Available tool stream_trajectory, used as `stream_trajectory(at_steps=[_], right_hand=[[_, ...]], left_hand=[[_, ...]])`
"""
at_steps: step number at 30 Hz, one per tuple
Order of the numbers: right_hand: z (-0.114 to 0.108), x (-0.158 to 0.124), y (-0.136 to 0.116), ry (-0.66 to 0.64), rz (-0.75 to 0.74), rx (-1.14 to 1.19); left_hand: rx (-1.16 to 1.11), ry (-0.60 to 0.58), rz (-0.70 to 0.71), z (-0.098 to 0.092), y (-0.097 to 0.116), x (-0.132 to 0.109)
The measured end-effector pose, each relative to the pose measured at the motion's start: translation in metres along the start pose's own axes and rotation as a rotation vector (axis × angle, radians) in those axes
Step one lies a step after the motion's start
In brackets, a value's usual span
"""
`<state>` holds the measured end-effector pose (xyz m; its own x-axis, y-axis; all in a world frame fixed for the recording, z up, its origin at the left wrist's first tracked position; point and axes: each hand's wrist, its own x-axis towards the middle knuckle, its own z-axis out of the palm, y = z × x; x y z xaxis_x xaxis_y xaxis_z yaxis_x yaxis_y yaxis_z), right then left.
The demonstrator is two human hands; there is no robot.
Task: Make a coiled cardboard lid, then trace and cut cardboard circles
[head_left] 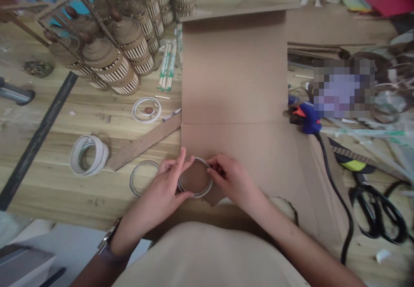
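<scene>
A thin pale ring lies on a large brown cardboard sheet near its front edge. My left hand holds the ring's left side, thumb at the bottom rim and fingers at the top, one finger raised. On the right rim, the fingertips and thumb of my right hand pinch together. A second thin ring rests partly behind my left hand. Farther left, a wider white ring sits with others stacked against it.
Several bamboo-slatted lantern-like pieces stand back left. A cardboard strip, a ring with a brown bead and packaged sticks lie left of the sheet. To the right are a blue glue gun, its black cable and black-handled scissors.
</scene>
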<state>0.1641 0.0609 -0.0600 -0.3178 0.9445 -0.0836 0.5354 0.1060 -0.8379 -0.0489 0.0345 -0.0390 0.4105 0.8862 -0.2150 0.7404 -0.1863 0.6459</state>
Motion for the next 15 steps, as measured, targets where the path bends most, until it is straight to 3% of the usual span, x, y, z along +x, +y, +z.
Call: stream_trajectory(at_steps=[15], right_hand=[[0.0034,0.0031,-0.0022,0.037,0.048,0.011]], left_hand=[[0.015,0.009,-0.023,0.0009,0.0013,0.0015]])
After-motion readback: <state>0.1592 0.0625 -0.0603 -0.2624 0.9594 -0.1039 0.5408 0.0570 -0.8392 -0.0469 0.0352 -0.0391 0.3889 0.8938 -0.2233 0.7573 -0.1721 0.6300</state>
